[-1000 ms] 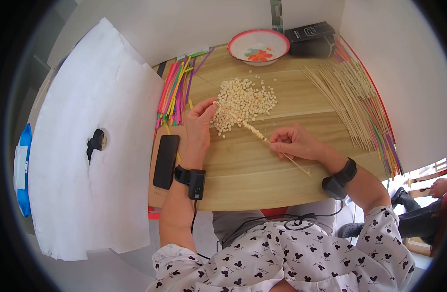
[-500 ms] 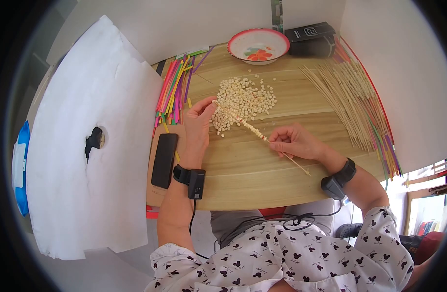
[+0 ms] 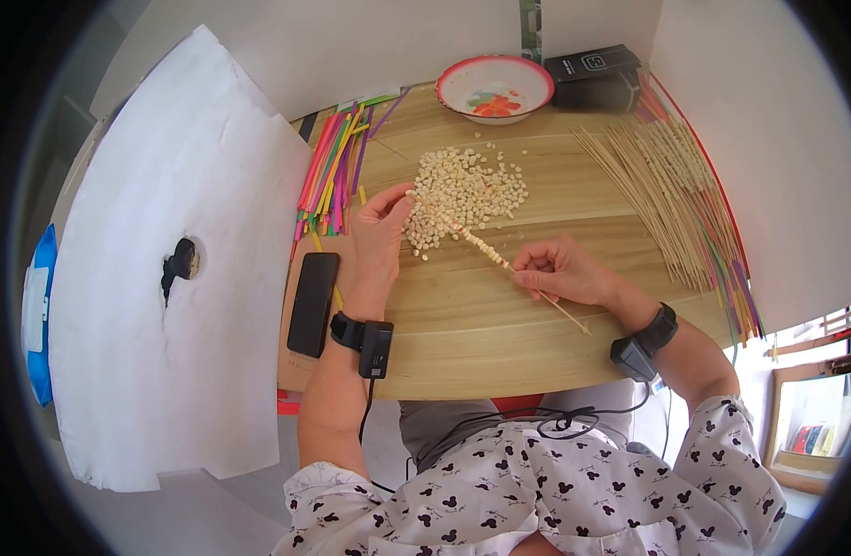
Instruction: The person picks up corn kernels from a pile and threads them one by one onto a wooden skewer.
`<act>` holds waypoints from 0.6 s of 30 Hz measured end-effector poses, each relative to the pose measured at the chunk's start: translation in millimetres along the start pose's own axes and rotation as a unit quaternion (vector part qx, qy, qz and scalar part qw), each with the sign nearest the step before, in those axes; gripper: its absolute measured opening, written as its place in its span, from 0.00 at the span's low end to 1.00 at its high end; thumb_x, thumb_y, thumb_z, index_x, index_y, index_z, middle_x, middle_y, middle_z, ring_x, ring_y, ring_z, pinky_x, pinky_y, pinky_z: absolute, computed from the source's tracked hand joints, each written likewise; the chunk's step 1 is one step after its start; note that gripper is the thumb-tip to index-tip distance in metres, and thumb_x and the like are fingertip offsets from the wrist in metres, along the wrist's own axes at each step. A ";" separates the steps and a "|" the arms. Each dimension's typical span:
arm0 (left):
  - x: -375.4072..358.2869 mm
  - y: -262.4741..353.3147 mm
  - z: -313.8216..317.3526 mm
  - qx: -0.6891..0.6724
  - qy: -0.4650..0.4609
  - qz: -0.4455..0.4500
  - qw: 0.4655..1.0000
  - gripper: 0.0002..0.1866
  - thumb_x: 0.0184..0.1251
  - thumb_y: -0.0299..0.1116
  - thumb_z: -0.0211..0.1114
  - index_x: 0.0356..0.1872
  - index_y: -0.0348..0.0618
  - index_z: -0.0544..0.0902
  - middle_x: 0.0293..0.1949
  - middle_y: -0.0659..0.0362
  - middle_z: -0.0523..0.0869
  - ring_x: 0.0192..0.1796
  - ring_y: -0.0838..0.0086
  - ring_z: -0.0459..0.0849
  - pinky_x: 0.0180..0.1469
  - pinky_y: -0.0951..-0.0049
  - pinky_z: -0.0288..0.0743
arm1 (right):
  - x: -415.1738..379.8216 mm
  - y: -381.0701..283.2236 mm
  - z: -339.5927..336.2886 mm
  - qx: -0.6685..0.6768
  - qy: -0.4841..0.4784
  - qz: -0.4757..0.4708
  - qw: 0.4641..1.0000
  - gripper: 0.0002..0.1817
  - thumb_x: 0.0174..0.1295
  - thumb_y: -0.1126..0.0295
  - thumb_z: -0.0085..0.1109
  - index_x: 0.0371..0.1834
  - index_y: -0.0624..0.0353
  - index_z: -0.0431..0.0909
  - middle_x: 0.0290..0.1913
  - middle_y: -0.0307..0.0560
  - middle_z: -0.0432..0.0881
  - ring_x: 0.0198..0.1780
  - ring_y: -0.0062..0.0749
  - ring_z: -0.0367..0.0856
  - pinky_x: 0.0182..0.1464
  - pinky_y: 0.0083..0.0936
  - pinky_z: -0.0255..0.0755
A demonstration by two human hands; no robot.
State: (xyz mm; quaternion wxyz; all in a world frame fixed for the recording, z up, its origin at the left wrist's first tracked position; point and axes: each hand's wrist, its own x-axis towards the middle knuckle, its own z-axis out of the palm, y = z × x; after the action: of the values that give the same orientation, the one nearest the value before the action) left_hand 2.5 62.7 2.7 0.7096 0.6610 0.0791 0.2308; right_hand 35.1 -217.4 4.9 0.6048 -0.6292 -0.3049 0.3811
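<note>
A thin stick threaded with pale kernels (image 3: pixel 484 247) slants down to the right between my hands. My left hand (image 3: pixel 381 232) pinches its upper end at the left edge of a pile of loose pale kernels (image 3: pixel 467 185). Lower on the stick, just below the threaded part, my right hand (image 3: pixel 562 270) closes its fingers on it. The bare lower end of the stick pokes out beneath my right hand. Each wrist wears a black strapped device.
Coloured strips (image 3: pixel 331 176) and a black phone (image 3: pixel 312 304) lie at the left. An enamel bowl (image 3: pixel 495 88) and a black box (image 3: pixel 592 79) stand at the back. Bare sticks (image 3: pixel 643 204) and kernel-covered sticks (image 3: pixel 689 185) lie at the right. White board (image 3: pixel 166 306) stands far left.
Both hands keep nearly the same place and hold on the stick. A dark shoe and a red item seen at the lower right before have mostly gone from view.
</note>
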 end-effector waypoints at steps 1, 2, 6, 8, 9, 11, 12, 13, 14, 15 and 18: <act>-0.2 0.1 0.1 -0.001 0.001 0.000 1.000 0.11 0.65 0.23 0.64 0.47 0.33 0.85 0.40 0.62 0.86 0.40 0.84 0.81 0.44 0.84 0.74 | 0.1 -0.1 0.0 -0.001 -0.002 -0.003 1.000 0.05 0.66 0.71 0.59 0.36 0.61 0.79 0.22 0.34 0.77 0.20 0.10 0.69 0.21 0.10 0.60; -0.1 -0.3 -0.1 -0.001 0.001 0.000 1.000 0.11 0.65 0.23 0.64 0.47 0.33 0.85 0.40 0.62 0.86 0.40 0.84 0.81 0.44 0.84 0.74 | 0.2 -0.2 0.0 -0.002 -0.003 -0.007 1.000 0.05 0.66 0.71 0.58 0.35 0.62 0.78 0.22 0.34 0.77 0.20 0.10 0.69 0.21 0.11 0.60; 0.3 -2.7 -0.5 0.006 0.000 0.008 1.000 0.11 0.65 0.22 0.64 0.47 0.33 0.85 0.39 0.63 0.86 0.39 0.85 0.80 0.43 0.86 0.73 | 0.7 2.2 -0.4 -0.001 -0.001 -0.003 1.000 0.05 0.66 0.71 0.59 0.35 0.62 0.78 0.22 0.34 0.77 0.20 0.10 0.69 0.21 0.11 0.60; -0.2 -1.8 0.5 0.009 0.001 0.010 1.000 0.11 0.65 0.22 0.64 0.47 0.33 0.85 0.39 0.63 0.86 0.39 0.85 0.80 0.43 0.86 0.73 | 0.9 2.3 -0.5 0.001 -0.003 -0.003 1.000 0.05 0.66 0.71 0.59 0.35 0.62 0.78 0.22 0.34 0.77 0.20 0.10 0.69 0.21 0.11 0.60; -0.6 -0.9 1.2 0.014 0.005 0.011 1.000 0.11 0.65 0.22 0.64 0.47 0.33 0.85 0.38 0.63 0.86 0.38 0.86 0.80 0.42 0.86 0.73 | 0.9 2.0 -0.2 0.000 -0.003 -0.003 1.000 0.05 0.66 0.71 0.59 0.35 0.62 0.78 0.22 0.34 0.77 0.20 0.10 0.69 0.21 0.11 0.60; -0.6 -1.0 2.2 0.019 0.010 0.012 1.000 0.11 0.65 0.22 0.64 0.47 0.33 0.85 0.38 0.63 0.86 0.38 0.86 0.80 0.42 0.86 0.73 | 0.9 1.3 0.5 0.004 0.005 -0.001 1.000 0.05 0.66 0.71 0.58 0.35 0.62 0.78 0.22 0.34 0.77 0.20 0.10 0.69 0.21 0.11 0.60; 0.0 -2.6 2.2 0.026 0.011 0.019 0.999 0.11 0.64 0.22 0.63 0.46 0.33 0.85 0.37 0.64 0.85 0.37 0.86 0.79 0.41 0.86 0.72 | 0.8 1.2 0.8 0.003 0.004 -0.001 1.000 0.05 0.66 0.71 0.58 0.35 0.62 0.78 0.22 0.34 0.77 0.20 0.10 0.69 0.21 0.11 0.60; 0.3 -3.7 2.1 0.033 0.013 0.027 0.999 0.10 0.64 0.22 0.63 0.46 0.33 0.85 0.35 0.64 0.85 0.35 0.87 0.78 0.39 0.86 0.72 | 0.6 1.2 1.1 0.003 0.003 -0.003 1.000 0.05 0.66 0.71 0.58 0.35 0.62 0.78 0.22 0.35 0.77 0.20 0.10 0.69 0.21 0.11 0.60; 0.5 -4.7 1.8 0.033 0.014 0.027 0.999 0.10 0.64 0.22 0.63 0.46 0.33 0.85 0.35 0.64 0.85 0.35 0.87 0.78 0.39 0.86 0.72 | 0.5 1.3 1.2 0.003 0.001 -0.006 1.000 0.05 0.66 0.72 0.58 0.35 0.62 0.78 0.22 0.35 0.77 0.20 0.10 0.69 0.21 0.11 0.60; 0.7 -5.6 1.5 0.063 0.015 0.042 0.997 0.10 0.64 0.22 0.63 0.45 0.34 0.86 0.34 0.65 0.84 0.34 0.87 0.77 0.38 0.86 0.71 | 0.6 1.2 1.2 0.003 0.001 -0.006 1.000 0.05 0.66 0.72 0.58 0.35 0.62 0.78 0.22 0.35 0.77 0.20 0.10 0.69 0.21 0.11 0.60; 1.2 -8.9 1.0 0.107 0.016 0.071 0.992 0.10 0.63 0.22 0.63 0.44 0.35 0.86 0.31 0.66 0.83 0.31 0.88 0.75 0.36 0.86 0.69 | 0.8 1.2 1.1 0.002 0.000 -0.006 1.000 0.05 0.66 0.72 0.58 0.35 0.62 0.78 0.22 0.35 0.77 0.20 0.11 0.69 0.21 0.11 0.60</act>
State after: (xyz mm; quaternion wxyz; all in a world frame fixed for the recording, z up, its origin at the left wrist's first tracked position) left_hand 6.0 62.2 -5.6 0.6152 0.7332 0.0676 0.2816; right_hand 34.4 -216.3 3.6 0.6085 -0.6262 -0.3077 0.3781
